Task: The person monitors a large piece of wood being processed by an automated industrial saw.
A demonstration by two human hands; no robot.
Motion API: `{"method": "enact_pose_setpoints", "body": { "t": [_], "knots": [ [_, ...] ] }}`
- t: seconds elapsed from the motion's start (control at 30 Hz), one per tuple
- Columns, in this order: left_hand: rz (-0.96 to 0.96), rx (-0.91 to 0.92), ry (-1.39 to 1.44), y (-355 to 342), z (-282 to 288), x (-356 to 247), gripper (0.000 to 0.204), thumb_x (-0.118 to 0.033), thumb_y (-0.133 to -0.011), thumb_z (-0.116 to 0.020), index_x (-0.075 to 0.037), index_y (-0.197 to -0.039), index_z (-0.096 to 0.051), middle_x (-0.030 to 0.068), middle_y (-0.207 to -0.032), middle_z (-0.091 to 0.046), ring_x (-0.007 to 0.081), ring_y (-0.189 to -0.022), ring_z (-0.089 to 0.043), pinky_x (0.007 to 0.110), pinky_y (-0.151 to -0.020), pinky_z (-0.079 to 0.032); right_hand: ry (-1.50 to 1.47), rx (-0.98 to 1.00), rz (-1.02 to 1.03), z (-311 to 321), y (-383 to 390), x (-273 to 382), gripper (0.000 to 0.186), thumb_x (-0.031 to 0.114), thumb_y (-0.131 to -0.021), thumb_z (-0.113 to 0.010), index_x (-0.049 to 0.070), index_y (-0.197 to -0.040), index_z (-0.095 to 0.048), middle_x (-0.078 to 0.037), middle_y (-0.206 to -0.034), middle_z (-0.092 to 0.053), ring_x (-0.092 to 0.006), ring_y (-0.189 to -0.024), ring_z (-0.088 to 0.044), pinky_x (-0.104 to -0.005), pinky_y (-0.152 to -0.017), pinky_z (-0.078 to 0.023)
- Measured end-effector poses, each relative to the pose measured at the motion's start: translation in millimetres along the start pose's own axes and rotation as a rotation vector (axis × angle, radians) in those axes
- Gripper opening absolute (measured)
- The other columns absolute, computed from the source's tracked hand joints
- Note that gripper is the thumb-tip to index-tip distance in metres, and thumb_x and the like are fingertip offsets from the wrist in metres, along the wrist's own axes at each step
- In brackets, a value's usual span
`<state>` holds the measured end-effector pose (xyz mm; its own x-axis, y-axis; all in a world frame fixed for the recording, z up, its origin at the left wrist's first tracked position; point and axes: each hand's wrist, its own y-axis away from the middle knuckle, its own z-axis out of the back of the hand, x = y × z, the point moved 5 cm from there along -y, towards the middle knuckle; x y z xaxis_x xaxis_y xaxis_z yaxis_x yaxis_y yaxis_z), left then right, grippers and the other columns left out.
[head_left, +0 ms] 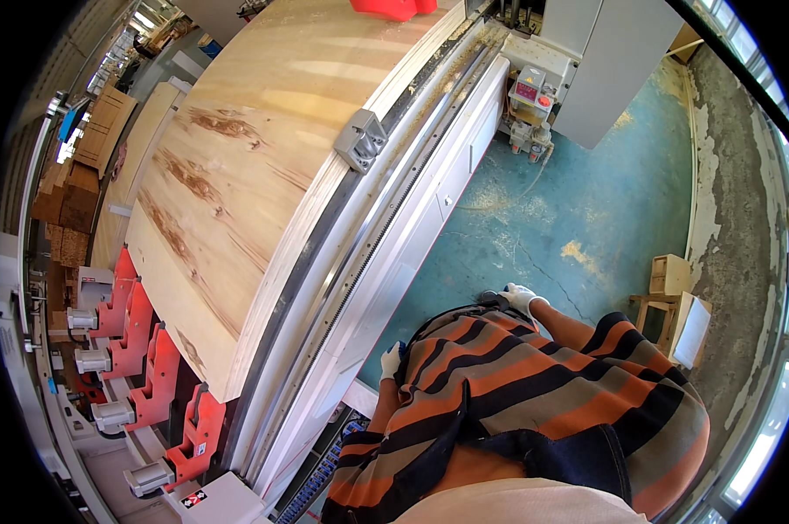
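Note:
My left hand [391,361], in a white glove, hangs beside my waist next to the white side of a long machine. The striped shirt hides part of it, and its fingers are too small to read. My right hand [522,299], also in a white glove, is low in front of my body over the blue-green floor. A small dark shape lies beside its fingers, and I cannot make out whether they touch it. Both hands are apart from the stacked plywood sheets [237,175] on the machine. A grey metal block [361,141] sits against the stack's near edge.
Red clamps [141,354] with metal cylinders line the machine's left end. A toothed rail [359,266] runs along its near side. A grey cabinet [617,74] and a small pump unit [530,96] stand far right. A wooden stool [669,319] is by the wall.

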<state>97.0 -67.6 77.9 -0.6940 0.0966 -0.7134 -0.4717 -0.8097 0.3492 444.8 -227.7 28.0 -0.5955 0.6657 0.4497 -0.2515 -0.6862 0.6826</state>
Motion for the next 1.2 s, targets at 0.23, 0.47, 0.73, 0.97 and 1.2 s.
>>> {"method": "enact_pose_setpoints", "body": {
  "t": [0.23,0.47,0.73,0.97,1.2],
  "knots": [
    [0.025,-0.012,0.041,-2,-4,10,0.01,-0.019,-0.068,-0.045,-0.009,-0.068,-0.046,0.011,-0.064,-0.05,0.0283,-0.061,-0.048,0.034,-0.051,-0.036,-0.031,0.033,-0.032,33,35,39,0.03,0.03,-0.075,-0.035,0.013,-0.096,-0.045,-0.017,-0.097,-0.041,-0.0289,-0.092,-0.041,-0.0325,-0.074,-0.034],
    [-0.089,0.024,-0.071,-4,-5,1,0.011,-0.02,-0.067,-0.045,-0.009,-0.067,-0.046,0.0117,-0.063,-0.049,0.0294,-0.06,-0.047,0.035,-0.051,-0.036,-0.107,0.017,-0.092,60,66,66,0.04,0.037,-0.072,-0.036,0.003,-0.093,-0.044,-0.018,-0.094,-0.045,-0.0283,-0.09,-0.043,-0.0331,-0.072,-0.035],
    [-0.104,0.08,-0.146,-6,-10,10,0.013,-0.022,-0.066,-0.045,-0.009,-0.066,-0.045,0.012,-0.064,-0.049,0.0302,-0.062,-0.046,0.035,-0.052,-0.035,0.206,0.004,0.196,48,59,67,0.023,0.022,-0.073,-0.04,0.017,-0.095,-0.046,-0.017,-0.093,-0.041,-0.0302,-0.087,-0.044,-0.0326,-0.072,-0.036],
    [-0.038,0.06,-0.068,-8,-9,6,0.013,-0.021,-0.067,-0.044,-0.009,-0.066,-0.046,0.011,-0.064,-0.049,0.0276,-0.061,-0.047,0.034,-0.053,-0.035,-0.009,-0.002,0.005,0,-2,-1,0.026,0.015,-0.071,-0.043,0.019,-0.096,-0.045,-0.017,-0.094,-0.039,-0.0304,-0.087,-0.044,-0.0323,-0.072,-0.036],
    [0.141,0.053,0.171,-6,-9,26,0.011,-0.02,-0.069,-0.044,-0.009,-0.069,-0.048,0.0082,-0.064,-0.051,0.0214,-0.058,-0.047,0.031,-0.053,-0.036,0.003,0.006,-0.001,-4,-7,-2,0.025,0.015,-0.071,-0.042,0.018,-0.096,-0.045,-0.017,-0.095,-0.039,-0.0303,-0.087,-0.044,-0.0326,-0.072,-0.036]
  ]
}}
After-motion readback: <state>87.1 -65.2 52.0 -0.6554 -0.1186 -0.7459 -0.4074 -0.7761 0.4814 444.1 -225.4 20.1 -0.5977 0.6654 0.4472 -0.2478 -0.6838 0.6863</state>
